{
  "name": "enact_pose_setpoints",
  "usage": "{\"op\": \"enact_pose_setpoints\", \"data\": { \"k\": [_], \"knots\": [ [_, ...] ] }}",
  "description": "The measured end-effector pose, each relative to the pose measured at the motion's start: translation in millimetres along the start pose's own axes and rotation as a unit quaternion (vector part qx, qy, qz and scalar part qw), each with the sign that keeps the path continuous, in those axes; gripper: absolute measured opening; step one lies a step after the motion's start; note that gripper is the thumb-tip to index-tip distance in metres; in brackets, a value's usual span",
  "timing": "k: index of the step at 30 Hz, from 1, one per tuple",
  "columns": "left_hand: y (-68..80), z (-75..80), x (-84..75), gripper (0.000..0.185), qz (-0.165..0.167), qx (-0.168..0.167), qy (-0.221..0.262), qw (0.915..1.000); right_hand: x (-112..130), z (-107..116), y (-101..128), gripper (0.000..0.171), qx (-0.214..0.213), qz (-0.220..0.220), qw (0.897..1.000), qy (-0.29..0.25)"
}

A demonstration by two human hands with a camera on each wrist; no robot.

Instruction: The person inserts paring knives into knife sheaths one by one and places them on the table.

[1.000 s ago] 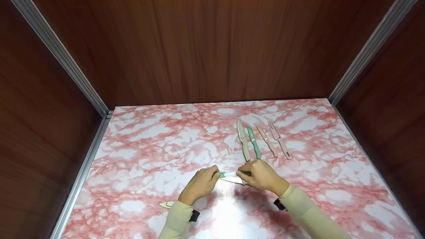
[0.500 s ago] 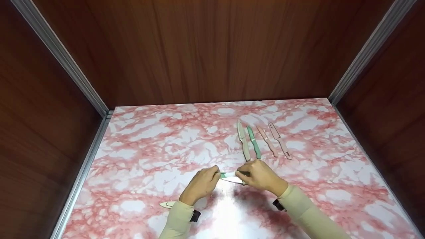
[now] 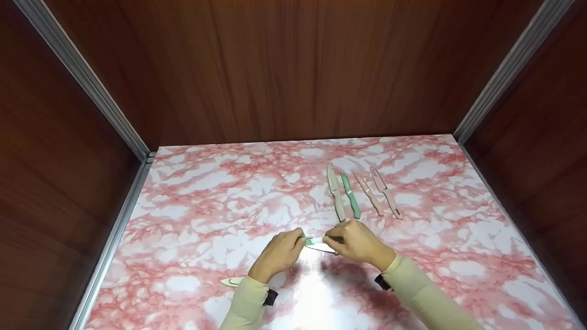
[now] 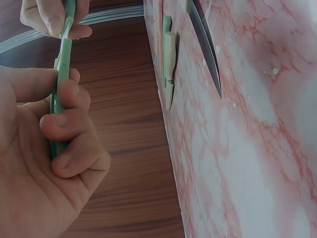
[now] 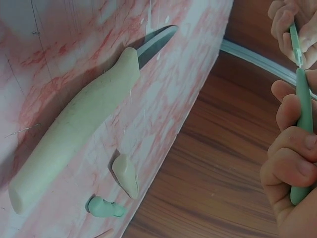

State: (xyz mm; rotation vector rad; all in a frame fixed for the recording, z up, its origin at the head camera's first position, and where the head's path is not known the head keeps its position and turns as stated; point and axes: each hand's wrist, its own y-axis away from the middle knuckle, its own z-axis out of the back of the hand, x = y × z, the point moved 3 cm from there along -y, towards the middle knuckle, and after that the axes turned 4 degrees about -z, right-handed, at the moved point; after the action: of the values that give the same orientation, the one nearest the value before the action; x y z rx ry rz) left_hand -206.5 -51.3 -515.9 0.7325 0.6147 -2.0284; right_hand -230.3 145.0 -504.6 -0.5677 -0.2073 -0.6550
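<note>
Tabletop (image 3: 229, 201): white marble pattern with pink-red veining. Walls (image 3: 293, 68): dark red-brown wood grain, with silver-grey corner rails (image 3: 87, 82). Sleeves (image 3: 426, 298): pale beige. Held knife (image 3: 316, 241): mint green handle. Row of four knives: beige (image 3: 336, 195), green (image 3: 351, 197), two pink (image 3: 369, 195) (image 3: 386, 194). Sheath (image 3: 231, 282): cream.

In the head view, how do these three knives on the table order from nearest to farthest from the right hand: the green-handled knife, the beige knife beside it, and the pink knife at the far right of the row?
Measured from the right hand:
1. Beige knife, left end of the row, and green-handled knife, just to its right: both handle ends lie right above the knuckles, too close to call.
2. Far-right pink knife, at the row's right end, clearly farthest.
</note>
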Motion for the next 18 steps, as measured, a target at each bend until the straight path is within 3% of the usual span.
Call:
{"op": "enact_pose_setpoints", "data": {
  "k": [10, 18],
  "knots": [
    [-0.6, 0.2, -2.3, 0.024, 0.013, 0.007, 0.005, 0.9999, 2.1, 1.2, -1.1, 0.025, -0.006, -0.005, 1.0, 0.004],
    [-3.0, -1.6, -5.7, 0.023, 0.014, 0.004, -0.02, 0.9997, 4.5, -0.3, -2.7, 0.032, -0.015, 0.007, 1.0, 0.008]
  ]
}}
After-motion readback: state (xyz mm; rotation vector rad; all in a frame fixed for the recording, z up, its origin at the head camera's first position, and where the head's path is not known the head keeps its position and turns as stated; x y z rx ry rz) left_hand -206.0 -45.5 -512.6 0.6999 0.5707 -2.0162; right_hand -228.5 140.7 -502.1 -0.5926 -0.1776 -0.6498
